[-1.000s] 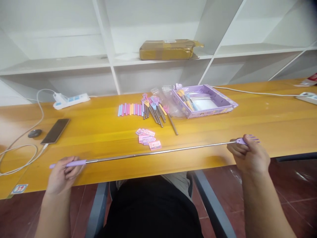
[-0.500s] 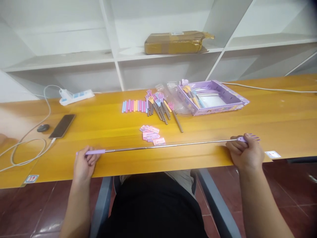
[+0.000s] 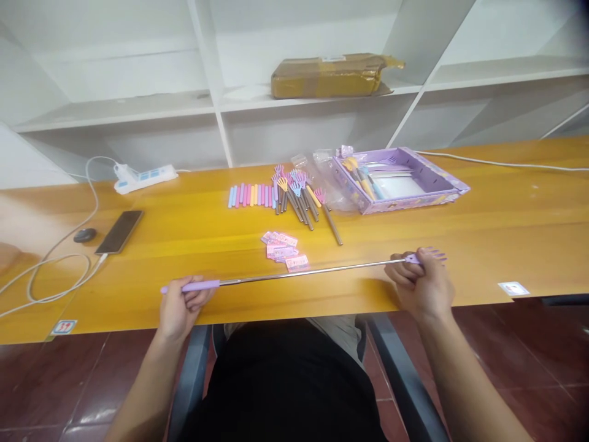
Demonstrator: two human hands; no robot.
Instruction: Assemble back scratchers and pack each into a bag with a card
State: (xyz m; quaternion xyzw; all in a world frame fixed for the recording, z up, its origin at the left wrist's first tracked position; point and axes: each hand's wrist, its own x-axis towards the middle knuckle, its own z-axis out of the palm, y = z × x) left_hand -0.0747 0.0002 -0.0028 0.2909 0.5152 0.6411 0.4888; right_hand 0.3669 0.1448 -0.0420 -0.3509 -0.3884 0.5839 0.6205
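Observation:
A telescopic back scratcher stretches across the front of the table, its thin metal rod partly drawn out. My left hand is closed around its lilac handle. My right hand grips the other end, just at the lilac claw-shaped head, whose prongs stick out past my fingers. Beyond the rod lies a small pile of pink and purple printed cards. Farther back is a heap of back scratchers with coloured claw heads and dark metal shafts. Beside it, coloured handle sleeves lie in a row.
A purple box holding more scratchers stands at the back right, with clear plastic bags beside it. On the left are a phone, a black mouse-like object, white cables and a power strip. A taped carton sits on the shelf.
My hands have come closer together, the left moving right and the right moving left. The back scratcher's rod between them has become shorter.

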